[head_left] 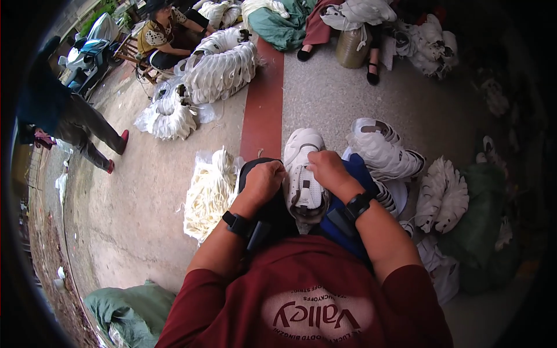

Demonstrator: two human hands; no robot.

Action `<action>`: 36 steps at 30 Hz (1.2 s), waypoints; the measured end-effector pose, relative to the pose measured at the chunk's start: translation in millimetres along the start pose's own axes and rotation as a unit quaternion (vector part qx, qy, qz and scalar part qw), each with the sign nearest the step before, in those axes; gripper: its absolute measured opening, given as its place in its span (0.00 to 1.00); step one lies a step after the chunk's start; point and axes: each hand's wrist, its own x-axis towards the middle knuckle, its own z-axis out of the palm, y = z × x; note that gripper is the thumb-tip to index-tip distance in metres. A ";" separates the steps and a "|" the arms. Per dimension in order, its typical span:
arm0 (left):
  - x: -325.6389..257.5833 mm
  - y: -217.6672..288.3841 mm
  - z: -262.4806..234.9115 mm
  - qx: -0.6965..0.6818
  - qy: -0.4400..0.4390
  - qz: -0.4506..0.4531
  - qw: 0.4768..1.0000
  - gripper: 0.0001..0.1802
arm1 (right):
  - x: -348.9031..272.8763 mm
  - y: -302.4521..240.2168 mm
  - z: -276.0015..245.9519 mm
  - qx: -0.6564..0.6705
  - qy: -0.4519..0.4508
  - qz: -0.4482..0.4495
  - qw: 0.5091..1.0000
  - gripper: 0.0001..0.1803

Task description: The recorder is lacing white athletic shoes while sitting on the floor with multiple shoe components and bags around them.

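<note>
A white shoe upper [306, 187] with a grey-lined tongue lies lengthwise over my lap, its toe pointing away from me. At its left edge my left hand [266, 181] is closed, thumb and fingers pinched together; what they hold is too small to make out. Across the upper, the bent fingers of my right hand [331, 171] press together over its lacing area, and anything between them is hidden. Just left of my left knee lies a bundle of cream-white laces [208, 200] on clear plastic. Nested white uppers [383, 151] lie beyond my right hand.
Fanned white pieces [442, 197] and a green sack [478, 226] are at my right. Another green sack [130, 310] lies at lower left. Rings of white uppers [217, 75] stand near a seated person [165, 35]. Someone [75, 116] stands at far left; another sits ahead.
</note>
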 end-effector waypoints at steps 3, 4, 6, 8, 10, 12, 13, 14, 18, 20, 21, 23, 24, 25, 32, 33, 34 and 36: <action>-0.9 2.4 0.0 0.026 -0.012 -0.020 0.999 0.07 | 0.2 0.8 4.4 0.003 0.021 0.002 1.000 0.08; -0.7 3.6 -1.4 0.028 -0.011 -0.019 0.999 0.07 | 1.5 3.0 3.1 0.003 0.022 0.000 1.000 0.08; -1.9 5.9 -4.2 0.019 -0.017 -0.022 0.999 0.07 | 4.9 8.1 -3.2 0.117 -0.026 0.102 0.988 0.11; -0.4 5.0 -4.8 0.020 -0.016 -0.018 1.000 0.07 | 6.6 12.6 -1.9 0.153 -0.027 0.120 0.981 0.14; -0.5 3.1 -3.1 0.021 -0.014 -0.013 1.000 0.07 | 6.6 14.0 0.3 0.179 -0.017 0.139 0.974 0.14; 0.8 0.9 0.6 -0.023 0.046 -0.021 0.998 0.06 | 6.7 21.9 4.7 0.204 -0.021 0.142 0.968 0.15; 3.4 -0.6 1.7 -0.022 0.046 -0.020 0.998 0.06 | 6.6 26.0 6.8 0.228 -0.026 0.146 0.962 0.15; 5.2 -1.9 2.6 -0.048 0.053 0.014 0.997 0.06 | 6.2 26.4 7.9 0.228 -0.027 0.147 0.962 0.15; 7.9 4.5 8.5 -0.058 0.044 0.020 0.997 0.06 | 5.9 23.9 7.9 0.247 -0.023 0.160 0.955 0.15; 11.0 6.8 12.4 -0.050 0.034 0.016 0.998 0.06 | 6.0 22.6 7.1 0.249 -0.025 0.168 0.954 0.15; 12.6 8.4 13.6 -0.043 0.024 0.013 0.999 0.07 | 5.9 23.3 7.1 0.253 -0.025 0.166 0.953 0.15; 13.6 12.6 13.4 -0.036 0.013 0.004 0.999 0.07 | 5.6 24.4 6.9 0.259 -0.024 0.165 0.951 0.15; 14.1 15.1 13.1 -0.030 0.002 -0.006 1.000 0.07 | 5.3 24.9 6.8 0.259 -0.025 0.166 0.951 0.14; 15.2 17.0 13.3 -0.030 0.000 -0.005 1.000 0.07 | 4.9 25.6 6.4 0.259 -0.026 0.167 0.951 0.14; 21.6 7.5 23.2 -0.077 0.041 0.081 0.993 0.03 | 4.3 23.0 5.5 0.248 -0.020 0.166 0.954 0.14; 22.5 4.8 24.5 -0.130 0.041 0.084 0.987 0.03 | 3.7 23.4 5.5 0.275 -0.027 0.162 0.947 0.13; 22.9 2.0 25.8 -0.130 0.040 0.085 0.987 0.03 | 3.4 23.8 5.5 0.302 -0.034 0.158 0.940 0.13; 21.4 3.4 25.6 -0.150 0.014 0.056 0.987 0.04 | 2.6 25.7 7.3 0.292 -0.027 0.155 0.944 0.13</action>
